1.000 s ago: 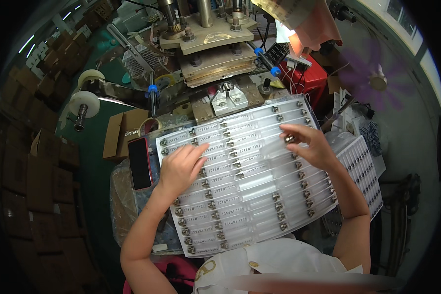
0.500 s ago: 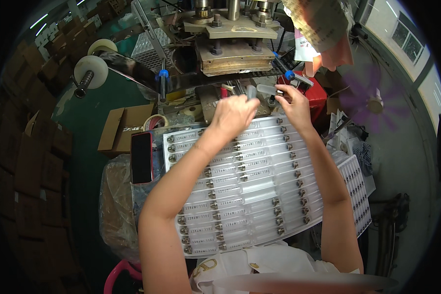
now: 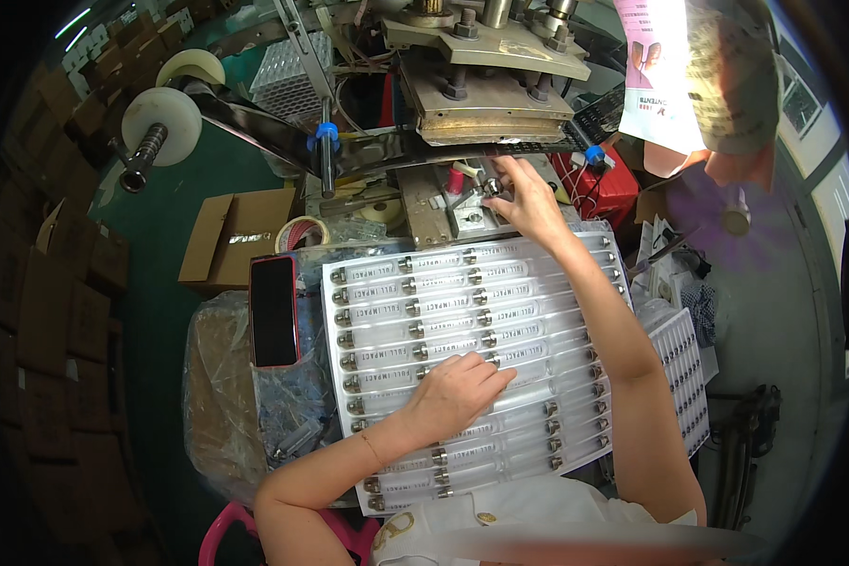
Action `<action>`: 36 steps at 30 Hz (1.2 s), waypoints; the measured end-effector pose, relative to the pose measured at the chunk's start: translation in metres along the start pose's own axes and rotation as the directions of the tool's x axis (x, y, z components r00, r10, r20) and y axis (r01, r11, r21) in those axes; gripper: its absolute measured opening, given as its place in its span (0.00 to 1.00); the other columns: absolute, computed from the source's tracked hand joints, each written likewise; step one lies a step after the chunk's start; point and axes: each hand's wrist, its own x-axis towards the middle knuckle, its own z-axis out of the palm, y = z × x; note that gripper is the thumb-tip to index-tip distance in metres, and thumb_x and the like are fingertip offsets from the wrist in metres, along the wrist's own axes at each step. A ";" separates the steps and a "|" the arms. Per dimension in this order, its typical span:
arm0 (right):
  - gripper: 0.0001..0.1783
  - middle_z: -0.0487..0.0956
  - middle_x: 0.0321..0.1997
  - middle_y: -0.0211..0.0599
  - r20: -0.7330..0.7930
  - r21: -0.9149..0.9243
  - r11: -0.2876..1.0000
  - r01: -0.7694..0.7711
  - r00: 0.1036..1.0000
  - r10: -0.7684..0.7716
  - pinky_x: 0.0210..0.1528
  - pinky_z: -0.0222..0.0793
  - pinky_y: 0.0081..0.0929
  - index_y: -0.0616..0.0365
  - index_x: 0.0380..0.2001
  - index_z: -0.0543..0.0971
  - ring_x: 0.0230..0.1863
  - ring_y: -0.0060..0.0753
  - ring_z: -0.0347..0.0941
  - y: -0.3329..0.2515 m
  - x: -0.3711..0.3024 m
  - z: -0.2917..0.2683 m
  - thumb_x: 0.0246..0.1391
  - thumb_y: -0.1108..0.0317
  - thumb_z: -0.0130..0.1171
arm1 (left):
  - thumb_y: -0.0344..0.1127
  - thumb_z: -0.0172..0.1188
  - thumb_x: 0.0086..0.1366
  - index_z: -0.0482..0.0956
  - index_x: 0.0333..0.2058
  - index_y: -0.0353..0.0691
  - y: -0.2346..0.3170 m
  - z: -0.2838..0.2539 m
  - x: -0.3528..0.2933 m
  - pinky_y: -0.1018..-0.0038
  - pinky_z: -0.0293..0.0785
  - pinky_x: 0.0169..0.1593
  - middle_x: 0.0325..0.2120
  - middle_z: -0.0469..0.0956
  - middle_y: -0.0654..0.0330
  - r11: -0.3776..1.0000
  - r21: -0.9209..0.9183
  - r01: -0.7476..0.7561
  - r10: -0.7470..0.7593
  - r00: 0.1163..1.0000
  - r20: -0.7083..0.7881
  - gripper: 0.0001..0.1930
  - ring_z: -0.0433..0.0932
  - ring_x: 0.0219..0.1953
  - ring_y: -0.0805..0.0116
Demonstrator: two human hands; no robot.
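Head view: near the body, the left hand [image 3: 457,387] now lies flat, grip wide, on the clear plastic tray sheet [image 3: 396,311] of glass tubes with metal caps, after reaching to the press. Farther off, the right hand [image 3: 528,203] pinches a small silver part [image 3: 490,187] at the metal press machine [image 3: 481,71], so loading goes on.

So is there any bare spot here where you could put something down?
Hardly. The clear tray of tubes fills the lap, with the left hand on it and the phone beside it. The right hand crowds the press. Only green floor left of the cardboard box looks bare.
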 end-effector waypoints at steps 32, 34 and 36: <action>0.36 0.77 0.51 0.48 0.080 0.130 0.990 -0.054 0.996 0.044 0.49 0.70 0.35 0.54 0.57 0.69 0.49 0.48 0.75 0.015 -0.001 0.002 0.42 0.67 0.69 | 0.33 0.61 0.55 0.77 0.44 0.41 -0.002 0.001 -0.004 0.72 0.70 0.39 0.31 0.75 0.64 0.998 -0.044 0.043 -0.038 0.995 0.090 0.16 0.73 0.35 0.66; 0.38 0.77 0.50 0.47 0.114 0.120 0.985 -0.123 0.987 0.109 0.49 0.70 0.36 0.52 0.59 0.67 0.48 0.47 0.75 0.006 -0.003 -0.005 0.42 0.66 0.69 | 0.33 0.61 0.55 0.77 0.44 0.41 0.001 0.001 -0.005 0.72 0.70 0.39 0.31 0.75 0.64 0.998 -0.046 0.046 -0.042 0.996 0.085 0.16 0.73 0.35 0.65; 0.40 0.77 0.49 0.47 0.141 0.105 0.975 -0.198 0.973 0.183 0.49 0.71 0.36 0.50 0.61 0.65 0.47 0.46 0.75 -0.001 -0.011 -0.018 0.43 0.66 0.69 | 0.33 0.62 0.55 0.77 0.44 0.41 0.002 0.001 -0.005 0.72 0.70 0.40 0.31 0.75 0.64 0.998 -0.053 0.042 -0.038 0.996 0.086 0.16 0.73 0.35 0.65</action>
